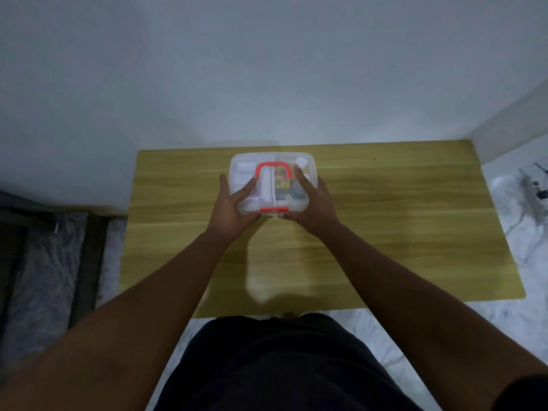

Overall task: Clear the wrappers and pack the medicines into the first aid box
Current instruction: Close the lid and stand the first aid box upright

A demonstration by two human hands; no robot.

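A clear plastic first aid box (268, 161) with a red handle (272, 169) and a red front latch (273, 209) sits at the far middle of the wooden table (385, 232). Its lid is down, and white and coloured medicine items show dimly through it. My left hand (234, 206) grips the box's near left corner, fingers lying on the lid. Opposite it, my right hand (311, 203) holds the near right corner, fingers on the lid too. Both thumbs sit by the latch. No loose wrappers or medicines show on the table.
A white wall stands right behind the table's far edge. Dark furniture (44, 262) is on the floor to the left. Cables and a white object (530, 185) lie on the marble floor at the right. My dark-clothed body is at the table's near edge.
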